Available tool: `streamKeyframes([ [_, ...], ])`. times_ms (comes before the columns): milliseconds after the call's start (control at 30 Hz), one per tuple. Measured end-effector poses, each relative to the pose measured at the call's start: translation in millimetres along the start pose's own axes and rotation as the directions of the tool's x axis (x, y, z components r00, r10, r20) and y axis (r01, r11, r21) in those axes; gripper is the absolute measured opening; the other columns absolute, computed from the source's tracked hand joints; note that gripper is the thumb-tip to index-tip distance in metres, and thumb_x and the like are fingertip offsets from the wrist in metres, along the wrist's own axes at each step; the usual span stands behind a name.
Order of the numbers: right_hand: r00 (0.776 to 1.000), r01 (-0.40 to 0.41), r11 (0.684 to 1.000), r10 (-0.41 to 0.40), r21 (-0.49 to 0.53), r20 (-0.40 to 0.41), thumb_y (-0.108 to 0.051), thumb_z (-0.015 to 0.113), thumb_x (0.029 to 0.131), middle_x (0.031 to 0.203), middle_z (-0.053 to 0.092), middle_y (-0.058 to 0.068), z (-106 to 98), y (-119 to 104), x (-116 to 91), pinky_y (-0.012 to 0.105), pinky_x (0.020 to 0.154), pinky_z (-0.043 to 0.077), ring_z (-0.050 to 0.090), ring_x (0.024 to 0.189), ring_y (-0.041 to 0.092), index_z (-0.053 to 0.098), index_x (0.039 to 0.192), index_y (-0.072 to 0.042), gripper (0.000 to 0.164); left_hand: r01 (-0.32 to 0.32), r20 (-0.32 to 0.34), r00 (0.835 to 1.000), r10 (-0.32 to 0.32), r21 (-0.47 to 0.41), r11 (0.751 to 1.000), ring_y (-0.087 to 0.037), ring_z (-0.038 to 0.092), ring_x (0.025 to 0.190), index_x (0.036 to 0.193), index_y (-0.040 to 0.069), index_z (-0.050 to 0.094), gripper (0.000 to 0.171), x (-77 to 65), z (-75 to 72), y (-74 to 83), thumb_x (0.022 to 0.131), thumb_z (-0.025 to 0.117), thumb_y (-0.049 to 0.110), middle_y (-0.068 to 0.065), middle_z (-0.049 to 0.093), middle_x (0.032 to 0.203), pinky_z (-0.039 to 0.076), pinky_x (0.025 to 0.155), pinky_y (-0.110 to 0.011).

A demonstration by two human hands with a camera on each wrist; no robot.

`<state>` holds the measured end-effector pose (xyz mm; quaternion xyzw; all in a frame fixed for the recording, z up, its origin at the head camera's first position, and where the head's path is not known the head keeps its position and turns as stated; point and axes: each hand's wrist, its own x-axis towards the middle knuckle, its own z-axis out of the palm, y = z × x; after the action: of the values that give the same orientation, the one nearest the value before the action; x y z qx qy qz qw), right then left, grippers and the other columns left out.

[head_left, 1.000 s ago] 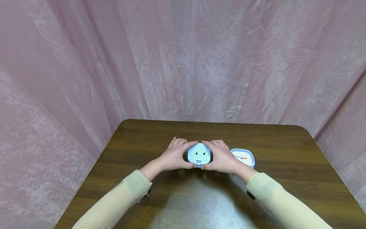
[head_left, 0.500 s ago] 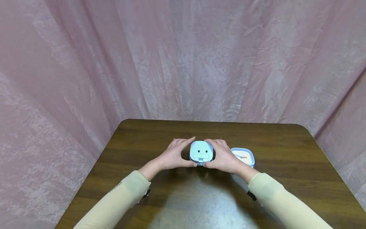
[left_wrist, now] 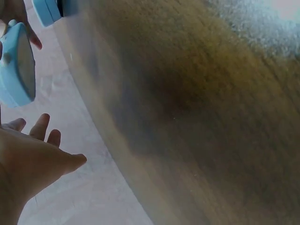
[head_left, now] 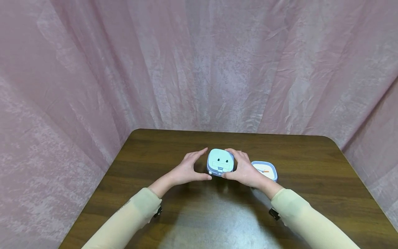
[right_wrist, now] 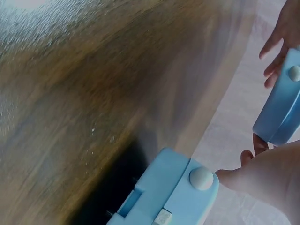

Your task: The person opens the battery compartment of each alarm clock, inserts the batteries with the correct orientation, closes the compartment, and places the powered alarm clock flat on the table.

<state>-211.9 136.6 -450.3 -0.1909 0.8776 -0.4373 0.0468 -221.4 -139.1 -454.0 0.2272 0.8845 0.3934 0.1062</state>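
Note:
In the head view my right hand [head_left: 247, 171] grips a small light blue alarm clock [head_left: 220, 162] by its right edge, between thumb and fingers. The clock's back faces me, with two dark knobs and a rectangular battery cover. My left hand [head_left: 186, 171] is held out on its other side, thumb and fingers spread, with a gap to the clock. The left wrist view shows that left hand [left_wrist: 33, 161] with nothing in it, below the raised clock [left_wrist: 18, 68]. In the right wrist view the held clock [right_wrist: 279, 105] has a round white foot.
A second blue alarm clock [head_left: 270, 167] lies on the brown wooden table [head_left: 174, 145], white dial up, with an orange hand, just beyond my right wrist. It fills the lower foreground of the right wrist view. A pink curtain [head_left: 199, 69] hangs behind the table.
Both hands held the clock at first; the left has let go and drawn off to the left. With the clock, my right hand has moved slightly up and right, tilting it.

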Motion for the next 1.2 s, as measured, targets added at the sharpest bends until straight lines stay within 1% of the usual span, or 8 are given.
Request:
streamKeyframes([
  [167, 0.999, -0.041, 0.995, 0.041, 0.088, 0.005, -0.034, 0.087, 0.074, 0.152, 0.040, 0.015, -0.3, 0.9, 0.4, 0.072, 0.112, 0.015, 0.008, 0.150, 0.046, 0.040, 0.154, -0.021, 0.094, 0.023, 0.001, 1.000, -0.023, -0.082, 0.996, -0.020, 0.019, 0.149, 0.164, 0.031, 0.024, 0.108, -1.4, 1.3, 0.4, 0.078, 0.086, 0.054, 0.011, 0.032, 0.161, 0.030, 0.113, -0.057],
  [267, 0.998, -0.069, 0.987, 0.068, 0.146, 0.012, -0.034, 0.087, 0.075, 0.150, 0.041, 0.012, -0.4, 0.6, 0.4, 0.069, 0.112, 0.019, 0.018, 0.148, 0.041, 0.040, 0.154, -0.025, 0.092, 0.025, -0.003, 1.000, -0.026, -0.136, 0.990, -0.023, 0.022, 0.148, 0.163, 0.031, 0.025, 0.106, -0.6, 3.4, 1.0, 0.079, 0.086, 0.052, 0.007, 0.036, 0.160, 0.030, 0.113, -0.059],
  [400, 0.997, -0.076, 0.969, 0.076, 0.235, 0.009, -0.031, 0.088, 0.077, 0.146, 0.043, 0.010, 0.3, -0.8, 0.6, 0.063, 0.111, 0.022, 0.030, 0.138, 0.032, 0.041, 0.153, -0.027, 0.090, 0.028, -0.001, 1.000, -0.029, -0.225, 0.974, -0.026, 0.026, 0.147, 0.163, 0.032, 0.025, 0.104, 2.1, 7.7, 0.6, 0.080, 0.085, 0.052, 0.008, 0.039, 0.156, 0.029, 0.112, -0.061],
  [600, 0.998, -0.065, 0.933, 0.069, 0.354, 0.001, -0.024, 0.088, 0.076, 0.147, 0.043, 0.009, 3.2, -2.1, 1.3, 0.060, 0.114, 0.017, 0.028, 0.140, 0.029, 0.042, 0.152, -0.025, 0.088, 0.030, 0.019, 1.000, -0.025, -0.386, 0.922, -0.024, 0.031, 0.146, 0.161, 0.036, 0.025, 0.099, 5.8, 15.5, 2.2, 0.083, 0.085, 0.044, 0.009, 0.036, 0.156, 0.030, 0.113, -0.060],
  [733, 0.997, -0.069, 0.903, 0.071, 0.423, 0.012, -0.020, 0.087, 0.077, 0.147, 0.043, 0.007, 4.3, -2.4, 1.7, 0.053, 0.111, 0.028, 0.033, 0.137, 0.028, 0.043, 0.151, -0.026, 0.086, 0.032, 0.010, 0.999, -0.031, -0.444, 0.896, -0.024, 0.034, 0.142, 0.161, 0.034, 0.027, 0.097, 8.7, 20.9, 4.6, 0.084, 0.086, 0.039, 0.004, 0.038, 0.156, 0.031, 0.112, -0.058],
  [900, 0.997, -0.074, 0.866, 0.070, 0.494, 0.026, -0.015, 0.085, 0.079, 0.146, 0.044, 0.007, 5.6, -1.4, 1.9, 0.041, 0.097, 0.045, 0.044, 0.129, 0.030, 0.041, 0.153, -0.024, 0.087, 0.050, 0.017, 0.999, -0.048, -0.499, 0.865, -0.026, 0.030, 0.144, 0.159, 0.035, 0.030, 0.093, 10.7, 26.6, 8.2, 0.085, 0.085, 0.034, 0.002, 0.038, 0.156, 0.025, 0.114, -0.061],
  [1033, 0.998, -0.065, 0.845, 0.062, 0.530, 0.023, -0.011, 0.084, 0.081, 0.146, 0.045, 0.008, 7.5, 1.0, 2.7, 0.037, 0.096, 0.046, 0.046, 0.128, 0.031, 0.040, 0.154, -0.023, 0.086, 0.053, 0.016, 0.999, -0.052, -0.522, 0.851, -0.026, 0.029, 0.145, 0.159, 0.034, 0.031, 0.093, 12.0, 29.3, 8.6, 0.085, 0.086, 0.032, 0.002, 0.039, 0.156, 0.023, 0.115, -0.061],
  [1200, 0.999, -0.044, 0.820, 0.032, 0.571, 0.031, -0.008, 0.082, 0.082, 0.148, 0.043, 0.010, 10.4, 2.5, 2.8, 0.039, 0.097, 0.044, 0.044, 0.129, 0.035, 0.038, 0.155, -0.020, 0.086, 0.042, 0.024, 0.999, -0.034, -0.538, 0.842, -0.025, 0.040, 0.137, 0.161, 0.032, 0.027, 0.096, 13.5, 32.0, 6.1, 0.086, 0.085, 0.028, -0.001, 0.044, 0.151, 0.035, 0.111, -0.053],
])
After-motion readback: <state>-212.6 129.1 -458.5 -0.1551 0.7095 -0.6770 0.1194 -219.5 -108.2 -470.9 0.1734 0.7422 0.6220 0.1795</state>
